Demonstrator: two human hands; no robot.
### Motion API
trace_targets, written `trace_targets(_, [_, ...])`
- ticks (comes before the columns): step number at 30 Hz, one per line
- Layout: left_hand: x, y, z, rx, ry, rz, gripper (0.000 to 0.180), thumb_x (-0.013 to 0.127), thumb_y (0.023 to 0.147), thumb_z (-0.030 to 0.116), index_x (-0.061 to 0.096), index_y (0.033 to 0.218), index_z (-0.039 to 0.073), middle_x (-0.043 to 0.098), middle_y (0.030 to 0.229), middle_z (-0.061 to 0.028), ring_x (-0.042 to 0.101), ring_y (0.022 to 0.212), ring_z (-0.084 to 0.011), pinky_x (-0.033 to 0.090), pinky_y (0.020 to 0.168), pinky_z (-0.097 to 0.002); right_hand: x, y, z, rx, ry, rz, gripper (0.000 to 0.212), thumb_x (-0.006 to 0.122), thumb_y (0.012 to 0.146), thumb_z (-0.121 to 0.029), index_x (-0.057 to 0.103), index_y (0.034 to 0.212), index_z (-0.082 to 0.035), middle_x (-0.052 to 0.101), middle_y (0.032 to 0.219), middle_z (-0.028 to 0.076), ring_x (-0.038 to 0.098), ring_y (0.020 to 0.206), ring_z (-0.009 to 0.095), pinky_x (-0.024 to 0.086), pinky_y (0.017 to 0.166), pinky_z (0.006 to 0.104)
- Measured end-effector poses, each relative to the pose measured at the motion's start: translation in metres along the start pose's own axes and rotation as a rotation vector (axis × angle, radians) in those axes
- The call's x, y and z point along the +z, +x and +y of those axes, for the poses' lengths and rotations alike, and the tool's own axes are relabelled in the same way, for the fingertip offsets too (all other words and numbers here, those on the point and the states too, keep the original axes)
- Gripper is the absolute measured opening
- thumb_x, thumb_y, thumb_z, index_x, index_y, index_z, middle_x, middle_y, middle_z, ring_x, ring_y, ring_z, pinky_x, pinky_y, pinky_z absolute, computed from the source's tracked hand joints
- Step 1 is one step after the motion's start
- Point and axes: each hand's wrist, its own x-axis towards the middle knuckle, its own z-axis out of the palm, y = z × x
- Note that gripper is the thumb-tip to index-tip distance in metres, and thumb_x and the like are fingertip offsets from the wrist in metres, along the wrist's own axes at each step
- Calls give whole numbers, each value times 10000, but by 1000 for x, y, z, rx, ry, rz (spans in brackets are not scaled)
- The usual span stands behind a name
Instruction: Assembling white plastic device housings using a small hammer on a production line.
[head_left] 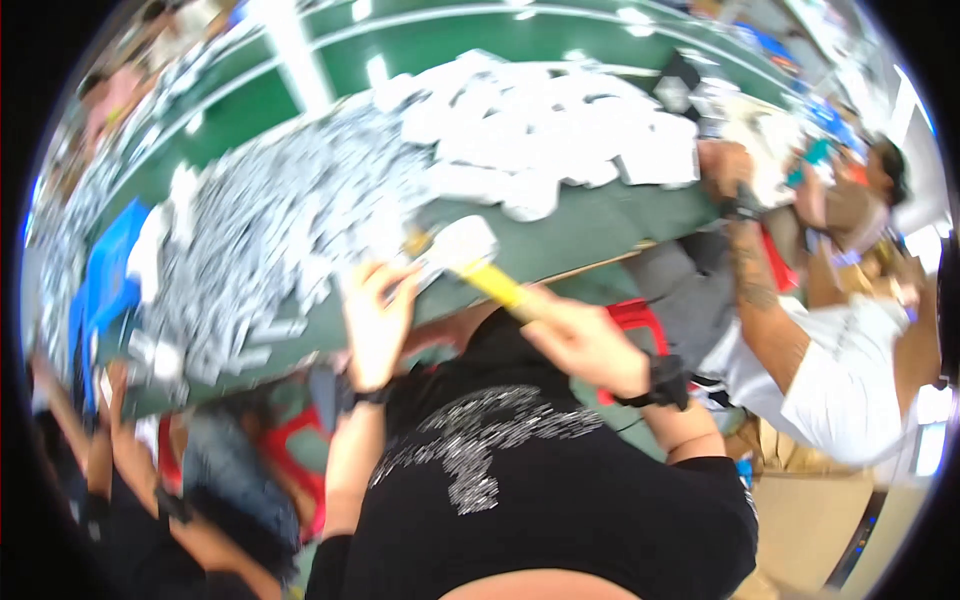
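Observation:
In front of my body, my right hand (585, 335) is wrapped round a yellow-handled tool (490, 283). Motion blur hides the kind of tool. Its far end meets a rounded white piece (466, 242) over the table edge. My left hand (382, 305) is raised at the left of that piece, thumb and fingertips bent toward each other near its pale tail. What the fingertips pinch is too blurred to name. A small brownish-yellow spot (416, 240) shows just beyond them. Beyond my left hand spreads a heap of thin grey-white strips (290, 200).
White rounded pieces (540, 120) are piled on the dark green table (600, 225). A blue bin (112, 255) stands at the left. At the right, a co-worker's arm (755, 255) reaches onto the table; another person's arms (150, 470) are at lower left. Red stools (635, 325) stand beside me.

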Motion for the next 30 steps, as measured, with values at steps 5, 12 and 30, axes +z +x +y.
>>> trace_targets(5, [-20,-7,-12,94,56,-88,143,700,768,38,644,899,27,617,916,-122,552,937,-309,424,875,-397,15,2,2,10,-11,-115,408,528,904,-163,489,1298,-63,632,918,226,623,819,402,507,724,472])
trace_targets(12, [-18,-21,-26,100,180,-22,264,758,716,79,625,927,-9,594,864,-155,556,845,-346,440,782,-416,21,-10,-1,-36,65,-98,509,530,952,-154,379,1418,-19,621,1043,206,616,882,358,503,786,404])
trace_targets(30, [-19,-17,-27,180,99,35,238,774,694,126,658,859,-1,611,795,-169,568,746,-364,449,680,-443,31,-10,-10,-43,-61,-117,401,593,886,-141,528,1268,-41,635,873,191,637,761,365,528,665,433])
